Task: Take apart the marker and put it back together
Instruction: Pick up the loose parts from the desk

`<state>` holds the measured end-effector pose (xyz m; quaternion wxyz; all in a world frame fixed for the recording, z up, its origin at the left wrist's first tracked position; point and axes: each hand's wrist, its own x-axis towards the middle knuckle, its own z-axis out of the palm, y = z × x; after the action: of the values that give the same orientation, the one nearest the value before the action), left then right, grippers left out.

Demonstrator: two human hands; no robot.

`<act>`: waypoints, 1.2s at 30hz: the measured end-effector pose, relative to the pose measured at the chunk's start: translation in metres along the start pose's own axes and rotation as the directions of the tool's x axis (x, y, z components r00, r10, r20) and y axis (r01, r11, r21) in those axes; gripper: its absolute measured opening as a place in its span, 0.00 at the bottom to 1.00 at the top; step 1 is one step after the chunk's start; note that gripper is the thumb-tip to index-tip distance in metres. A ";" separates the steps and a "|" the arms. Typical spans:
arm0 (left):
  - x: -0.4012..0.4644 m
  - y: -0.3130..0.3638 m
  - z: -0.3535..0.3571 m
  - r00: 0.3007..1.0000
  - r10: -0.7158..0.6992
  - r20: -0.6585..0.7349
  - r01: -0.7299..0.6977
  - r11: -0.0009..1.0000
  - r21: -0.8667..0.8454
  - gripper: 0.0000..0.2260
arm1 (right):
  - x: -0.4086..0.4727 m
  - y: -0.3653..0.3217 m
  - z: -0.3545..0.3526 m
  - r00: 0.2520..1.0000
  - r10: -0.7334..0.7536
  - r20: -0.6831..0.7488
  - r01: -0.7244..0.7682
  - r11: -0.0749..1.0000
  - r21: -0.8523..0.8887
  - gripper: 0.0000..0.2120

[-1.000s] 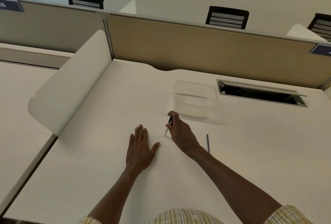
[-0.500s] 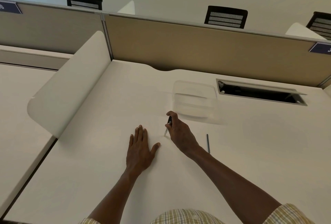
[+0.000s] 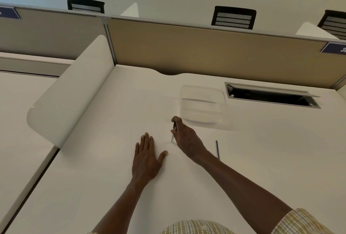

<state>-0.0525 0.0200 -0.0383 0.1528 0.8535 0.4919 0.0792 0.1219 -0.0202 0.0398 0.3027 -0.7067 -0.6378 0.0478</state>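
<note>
My right hand [image 3: 185, 140] grips a thin marker piece [image 3: 174, 130] between thumb and fingers; it has a dark upper part and a pale lower end, and the pale tip touches the white desk [image 3: 262, 159]. Most of the piece is hidden by my fingers. A slim dark grey rod [image 3: 217, 149], another marker part, lies on the desk just right of my right wrist. My left hand [image 3: 147, 157] rests flat on the desk, palm down, fingers together, holding nothing, a short way left of the marker tip.
A clear plastic container [image 3: 203, 104] sits just beyond my right hand. Behind it to the right is an open cable slot [image 3: 271, 96] in the desk. A white curved divider [image 3: 71, 102] bounds the left side, and a tan partition [image 3: 206, 52] closes the back.
</note>
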 end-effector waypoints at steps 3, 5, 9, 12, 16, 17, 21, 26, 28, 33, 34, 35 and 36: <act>0.000 0.000 0.000 1.000 0.000 0.006 0.000 1.000 0.001 0.39 | 0.001 0.002 -0.001 1.000 0.026 0.016 -0.026 1.000 0.014 0.17; 0.000 0.001 0.000 1.000 0.002 0.007 -0.002 1.000 0.003 0.39 | 0.000 0.004 0.000 0.999 0.042 0.016 -0.042 0.999 0.025 0.17; 0.000 0.000 0.000 1.000 0.003 -0.002 -0.003 1.000 -0.001 0.39 | 0.000 0.004 0.002 0.999 0.050 0.011 -0.050 0.998 0.031 0.17; -0.001 0.000 0.001 1.000 0.003 -0.002 -0.003 1.000 -0.001 0.39 | -0.001 0.005 0.000 0.997 0.072 -0.008 -0.072 0.997 0.041 0.19; 0.000 0.000 0.001 1.000 0.000 -0.005 0.000 1.000 0.005 0.39 | 0.004 0.006 -0.005 0.995 0.092 -0.039 -0.090 0.994 0.065 0.20; 0.001 0.000 0.001 1.000 0.000 -0.007 0.000 1.000 0.004 0.39 | 0.007 0.006 -0.007 0.994 0.091 -0.052 -0.087 0.993 0.074 0.21; 0.001 0.001 0.001 1.000 0.004 -0.010 -0.004 1.000 0.001 0.39 | 0.019 -0.002 -0.014 0.991 0.035 -0.128 -0.020 0.992 0.123 0.22; 0.001 0.000 0.002 1.000 0.000 -0.002 0.000 1.000 0.006 0.39 | 0.019 -0.007 -0.008 0.995 -0.054 -0.083 0.060 0.996 0.065 0.19; 0.001 0.000 0.002 1.000 0.003 -0.006 -0.003 1.000 -0.004 0.39 | 0.010 -0.002 -0.001 0.998 -0.061 0.008 0.061 0.998 0.028 0.17; 0.003 -0.001 0.001 1.000 0.003 -0.014 -0.003 1.000 0.004 0.39 | 0.008 0.005 0.004 0.999 0.007 0.050 -0.009 0.999 0.037 0.15; 0.002 -0.001 0.001 1.000 0.002 -0.008 -0.001 1.000 0.008 0.39 | 0.009 0.006 0.005 0.998 0.013 0.056 -0.015 0.999 0.034 0.15; 0.001 -0.001 0.002 1.000 0.001 -0.004 -0.001 1.000 0.009 0.39 | 0.008 0.006 0.005 0.998 0.019 0.057 -0.020 0.999 0.033 0.15; 0.000 0.000 0.002 1.000 0.002 -0.006 -0.002 1.000 0.007 0.39 | 0.008 0.007 0.005 0.998 0.021 0.055 -0.023 0.999 0.033 0.15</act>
<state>-0.0522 0.0201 -0.0404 0.1482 0.8543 0.4917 0.0803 0.1269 -0.0114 0.0351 0.2962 -0.7070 -0.6371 0.0810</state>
